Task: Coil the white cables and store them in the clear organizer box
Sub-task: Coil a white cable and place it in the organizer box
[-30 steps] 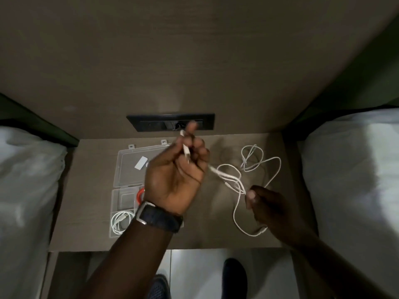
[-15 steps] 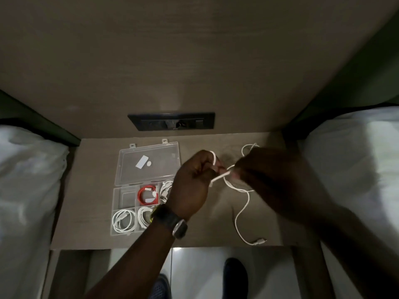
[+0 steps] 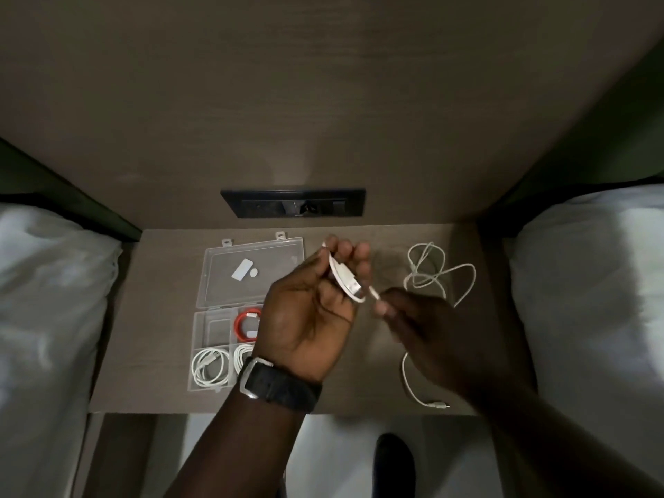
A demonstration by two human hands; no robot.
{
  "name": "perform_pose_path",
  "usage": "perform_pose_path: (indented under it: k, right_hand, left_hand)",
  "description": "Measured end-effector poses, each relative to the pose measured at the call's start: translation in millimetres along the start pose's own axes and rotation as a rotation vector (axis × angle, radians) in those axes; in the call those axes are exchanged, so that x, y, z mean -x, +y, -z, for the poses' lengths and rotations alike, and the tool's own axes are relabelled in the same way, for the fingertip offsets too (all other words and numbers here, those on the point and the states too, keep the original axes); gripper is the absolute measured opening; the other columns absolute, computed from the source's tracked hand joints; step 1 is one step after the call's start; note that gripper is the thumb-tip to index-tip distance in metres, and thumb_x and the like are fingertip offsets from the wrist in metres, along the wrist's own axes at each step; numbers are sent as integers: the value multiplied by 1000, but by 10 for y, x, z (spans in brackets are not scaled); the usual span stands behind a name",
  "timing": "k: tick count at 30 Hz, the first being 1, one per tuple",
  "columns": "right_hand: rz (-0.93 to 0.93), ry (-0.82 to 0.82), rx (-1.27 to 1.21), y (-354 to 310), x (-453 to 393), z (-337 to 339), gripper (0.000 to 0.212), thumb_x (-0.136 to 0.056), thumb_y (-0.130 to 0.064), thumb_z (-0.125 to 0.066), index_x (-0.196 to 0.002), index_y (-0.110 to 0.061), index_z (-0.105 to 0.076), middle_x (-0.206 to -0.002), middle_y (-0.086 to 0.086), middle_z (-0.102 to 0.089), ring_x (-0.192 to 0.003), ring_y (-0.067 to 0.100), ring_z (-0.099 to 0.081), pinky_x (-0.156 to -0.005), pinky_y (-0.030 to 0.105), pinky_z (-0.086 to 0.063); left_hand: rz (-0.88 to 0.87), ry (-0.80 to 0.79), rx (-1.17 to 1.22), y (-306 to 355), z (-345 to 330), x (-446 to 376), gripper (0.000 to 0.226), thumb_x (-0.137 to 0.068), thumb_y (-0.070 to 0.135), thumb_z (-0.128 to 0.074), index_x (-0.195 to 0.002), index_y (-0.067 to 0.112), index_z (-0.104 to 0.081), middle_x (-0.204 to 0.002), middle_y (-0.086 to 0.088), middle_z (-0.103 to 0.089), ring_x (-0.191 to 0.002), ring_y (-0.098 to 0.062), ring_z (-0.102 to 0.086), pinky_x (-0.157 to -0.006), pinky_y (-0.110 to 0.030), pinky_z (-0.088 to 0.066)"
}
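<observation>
Coiling is under way above the middle of the brown wooden bedside table point(image 3: 161, 318): the left hand point(image 3: 305, 318) pinches the first loops of a thin white charging cable point(image 3: 345, 278), while the right hand point(image 3: 424, 318) pinches its slack just beside. The remaining tangle lies toward the table's far right corner and must next be wound on. The clear plastic organizer box point(image 3: 201, 354) sits open by the left edge.

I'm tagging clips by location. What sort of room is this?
Probably a hotel or twin bedroom: a nightstand between two white-sheeted beds, with a socket panel in the wall above.
</observation>
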State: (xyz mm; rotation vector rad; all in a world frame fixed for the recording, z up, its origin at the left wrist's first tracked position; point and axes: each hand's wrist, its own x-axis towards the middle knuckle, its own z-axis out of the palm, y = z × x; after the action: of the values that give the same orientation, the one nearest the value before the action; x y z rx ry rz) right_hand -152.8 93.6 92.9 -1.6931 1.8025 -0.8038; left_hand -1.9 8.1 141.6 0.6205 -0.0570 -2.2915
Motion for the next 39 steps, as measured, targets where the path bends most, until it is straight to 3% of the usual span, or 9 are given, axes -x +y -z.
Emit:
perform_pose_path:
  k: [2,5,10,16,21,24,28,30,39]
  right_hand:
    - [77,-223,70,-111,185,-81,27,-99,-49,-39,-85,-26,-46,-63,-2,-56,-60,10,-58,-61,34,-48]
    - [125,-397,69,-259,259,70,24,-100,-44,-42,-92,-23,-49,-67,-6,-56,-68,18,-63,-66,39,-49]
    - [223,-40,64,-346,-175,713,18,-98,-45,-41,-95,-36,-56,-76,-15,-61,-72,1,-61,-64,28,-48]
    - [-150,80,-254,-48,-569,568,20,-97,-37,-56,-81,-25,-61,-54,-7,-59,-49,16,-62,-55,51,-58]
    - [-157,-153,-359,-147,22,-38,28,-97,-41,-45,-84,-20,-59,-60,-15,-51,-53,-6,-49,-52,18,-43]
    - [52,-344,-167,-385,365,-105,30,-98,-50,-39,-97,-22,-51,-71,-8,-54,-66,8,-54,-68,39,-49]
    - [150,-420,61,-553,188,286,16,-99,-46,-42,-99,-33,-50,-83,-6,-66,-78,9,-63,-66,33,-47]
    - [194,-349,189,-551,-13,528,23,-96,-50,-37,-97,-36,-55,-81,-11,-66,-76,7,-62,-65,30,-46]
    - [41,26,-18,-43,-443,460,33,-91,-49,-58,-69,-25,-64,-65,-4,-63,-63,14,-62,-61,41,-50]
  left_hand:
    - [-168,50,-34,92,28,-75,18,-87,3,-47,-95,2,-64,-89,-12,-74,-98,-29,-71,-108,-39,-43]
    - [-454,171,-468,197,86,-178,19,-93,-2,-45,-102,0,-61,-92,-12,-73,-102,-28,-68,-101,-38,-48]
    - [-354,53,-1302,-84,149,-43,18,-100,0,-38,-101,-13,-51,-82,-24,-65,-66,-31,-59,-62,-35,-51]
    - [170,-79,-500,-209,-41,146,30,-91,18,-37,-94,-1,-61,-62,-3,-44,-50,-13,-36,-50,-27,-24]
    - [1,20,76,53,-78,16,24,-88,7,-41,-101,1,-60,-71,-1,-51,-59,-10,-51,-55,-20,-46]
    - [-183,143,-74,150,48,-88,22,-89,0,-45,-105,1,-59,-87,-8,-61,-73,-17,-68,-68,-24,-59]
    - [-517,123,-1178,-207,250,-23,16,-98,2,-43,-110,2,-54,-92,-17,-68,-87,-27,-66,-82,-37,-54]
    - [-458,19,-1365,-319,301,15,13,-96,8,-46,-103,4,-55,-90,-20,-64,-84,-23,-61,-79,-42,-50]
    - [289,-172,-160,-140,68,129,33,-99,24,-37,-104,0,-58,-60,4,-50,-48,-5,-42,-48,-18,-24]
